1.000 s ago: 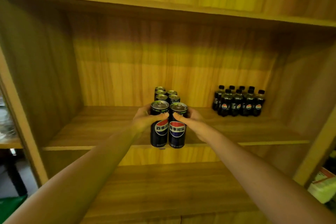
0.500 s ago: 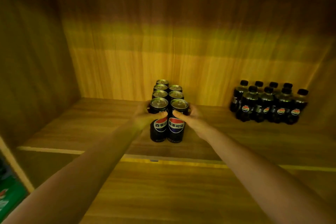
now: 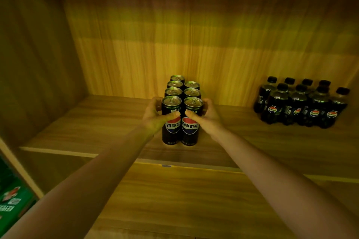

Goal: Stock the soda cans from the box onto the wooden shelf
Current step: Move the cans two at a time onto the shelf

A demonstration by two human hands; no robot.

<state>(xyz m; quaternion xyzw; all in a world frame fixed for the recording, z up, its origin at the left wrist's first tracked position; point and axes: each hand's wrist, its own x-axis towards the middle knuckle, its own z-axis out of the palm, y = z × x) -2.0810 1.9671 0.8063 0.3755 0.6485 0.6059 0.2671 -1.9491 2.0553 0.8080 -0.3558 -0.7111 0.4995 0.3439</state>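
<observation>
Two black soda cans stand side by side on the wooden shelf (image 3: 108, 122), at the front of a double row of several more cans (image 3: 183, 88) reaching toward the back wall. My left hand (image 3: 155, 116) wraps the left front can (image 3: 172, 132), thumb across its face. My right hand (image 3: 206, 116) wraps the right front can (image 3: 190, 132) the same way. Both cans rest upright on the shelf board. The box is not clearly in view.
A group of several small black soda bottles (image 3: 303, 103) stands at the right back of the same shelf. A lower wooden shelf (image 3: 174, 200) lies below. A green carton (image 3: 11, 200) shows at the bottom left, outside the shelf's side panel.
The view has moved closer and lower into the shelf. My hands have carried the two front cans further in, up against the row behind, and the cans now stand on the board.
</observation>
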